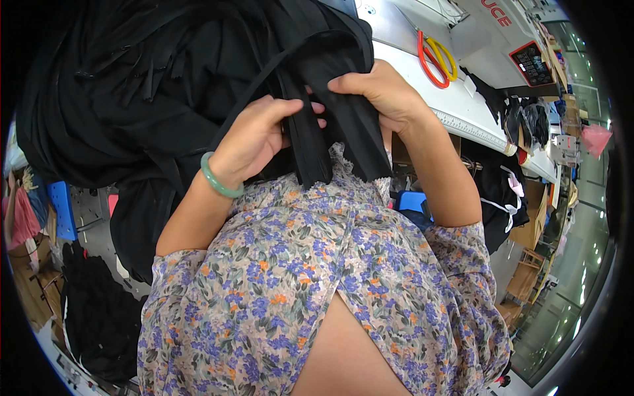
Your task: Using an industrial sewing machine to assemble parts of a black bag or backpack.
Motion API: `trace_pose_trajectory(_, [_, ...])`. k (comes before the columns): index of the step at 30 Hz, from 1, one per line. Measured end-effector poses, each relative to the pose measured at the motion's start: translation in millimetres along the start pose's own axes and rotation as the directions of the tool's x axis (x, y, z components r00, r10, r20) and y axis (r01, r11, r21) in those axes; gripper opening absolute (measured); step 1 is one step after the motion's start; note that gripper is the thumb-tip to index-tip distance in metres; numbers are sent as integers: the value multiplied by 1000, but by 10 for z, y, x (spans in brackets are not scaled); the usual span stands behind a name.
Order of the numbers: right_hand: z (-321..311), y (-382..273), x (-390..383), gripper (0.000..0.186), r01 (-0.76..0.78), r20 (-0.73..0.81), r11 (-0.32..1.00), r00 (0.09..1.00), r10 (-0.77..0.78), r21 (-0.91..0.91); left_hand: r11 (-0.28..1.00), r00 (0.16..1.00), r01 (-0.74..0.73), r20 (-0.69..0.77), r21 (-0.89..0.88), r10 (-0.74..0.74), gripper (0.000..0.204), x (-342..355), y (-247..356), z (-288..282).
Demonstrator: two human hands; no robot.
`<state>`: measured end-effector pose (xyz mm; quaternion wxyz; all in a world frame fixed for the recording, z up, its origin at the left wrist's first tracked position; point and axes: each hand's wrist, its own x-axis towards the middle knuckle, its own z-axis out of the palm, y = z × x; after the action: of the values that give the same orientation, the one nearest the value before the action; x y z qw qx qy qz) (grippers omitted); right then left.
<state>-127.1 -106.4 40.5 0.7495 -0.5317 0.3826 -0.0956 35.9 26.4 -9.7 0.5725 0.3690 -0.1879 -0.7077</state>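
Note:
Black fabric (360, 142) is stretched between my two hands above my lap, its cut lower ends hanging in two strips. My left hand (254, 135), with a green bangle (220, 177) at the wrist, is closed on the left strip, thumb on top and fingertips showing behind it. On the other side my right hand (386, 96) pinches the right strip under its thumb. The held piece runs up into a large heap of black fabric (165, 72) at the left and far side, with narrow loose strips across it.
Scissors with one red and one yellow handle (432, 63) lie on the white table, beyond my right hand. A white ruler (469, 124) runs along its near edge. A sewing machine (498, 36) stands far right. More black cloth (99, 317) lies low on the left.

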Motion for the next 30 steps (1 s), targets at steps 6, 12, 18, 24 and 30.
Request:
trace_pose_trajectory(6, [-108,-37,38,27,30,-116,996,992,-40,-89,960,993,91,99,-265,-67,30,-102,-30,-102])
trace_pose_trajectory(12, [-46,14,52,27,11,-148,999,989,-16,-35,992,998,15,-66,122,-7,16,-95,-144,-163])
trace_pose_trajectory(18, [-30,2,6,29,25,-138,999,990,-30,-41,961,987,9,-159,278,36,13,-92,-156,-152])
trace_pose_trajectory(24, [-6,18,5,31,56,-130,998,990,-54,13,994,986,-52,-150,95,66,20,-123,-182,-144])
trace_pose_trajectory(30, [-22,1,-6,34,30,-129,1000,991,-29,6,991,999,-42,-9,-126,41,26,-225,-113,-154])
